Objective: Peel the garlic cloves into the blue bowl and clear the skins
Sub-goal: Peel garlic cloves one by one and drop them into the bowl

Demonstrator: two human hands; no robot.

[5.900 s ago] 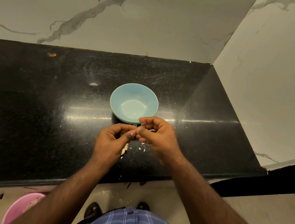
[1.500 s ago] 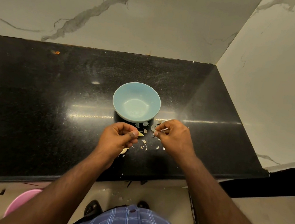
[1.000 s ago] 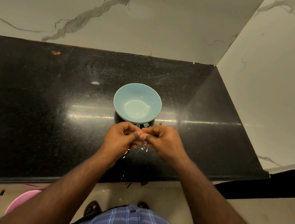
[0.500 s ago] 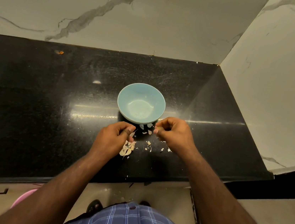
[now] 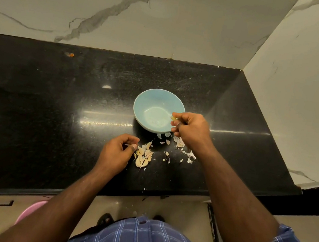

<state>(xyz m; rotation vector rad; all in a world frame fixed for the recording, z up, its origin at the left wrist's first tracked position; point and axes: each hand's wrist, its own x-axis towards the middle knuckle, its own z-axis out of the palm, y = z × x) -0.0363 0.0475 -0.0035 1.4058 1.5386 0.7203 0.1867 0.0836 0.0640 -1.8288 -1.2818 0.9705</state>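
A: What's the biggest thing in view?

B: The black counter (image 5: pixel 53 128), running back to a marble wall (image 5: pixel 167 17) that turns a corner on the right. Below its front edge there's floor, a bit of a pink tub (image 5: pixel 29 211) at lower left, and the person's blue checked shirt (image 5: pixel 140 241).

A: And on the counter?

B: The bowl (image 5: pixel 153 102), pale blue, upright, about mid-counter. Its inside looks bare, apart from what is held over it.

A: The hands?

B: The right hand (image 5: pixel 190 129) is over the bowl's right rim, fingers curled, pinching a small pale clove (image 5: pixel 173 118) at the fingertips, just above the bowl's inner wall. The left hand (image 5: pixel 117 152) is lower on the counter, nearer the person and to the left of the bowl, fingers curled in; it seems to pinch a thin wisp of skin, though that is too small to tell for sure.

A: What else is there?

B: A small heap of cloves (image 5: pixel 143 156) lies just beside the left fingertips. Loose skins (image 5: pixel 180 142) are scattered in front of the bowl and under the right wrist, with more flecks (image 5: pixel 167 155) between the hands.
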